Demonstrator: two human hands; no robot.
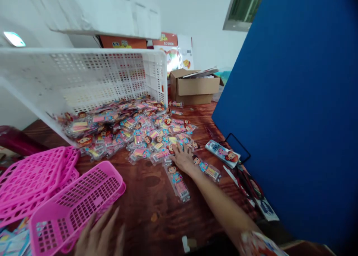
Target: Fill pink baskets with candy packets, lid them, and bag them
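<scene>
My right hand [183,158] reaches to the near edge of a spilled heap of small clear packets [140,136] with cartoon figures on them. Its fingers are spread and rest on packets, closed round none that I can see. Just below it lies a single packet [178,183], and to its right another packet [208,169]. My left hand [99,233], blurred by motion, is low in the view with its fingers apart. It is beside a pink plastic basket [97,200] and appears to hold nothing.
A white crate [166,77] lies on its side, packets spilling from it. Pink perforated baskets [33,174] are stacked at left. Behind stands an open cardboard box [198,87]. A printed pack [223,153] and scissors [248,185] lie near the blue panel [293,110] on the right.
</scene>
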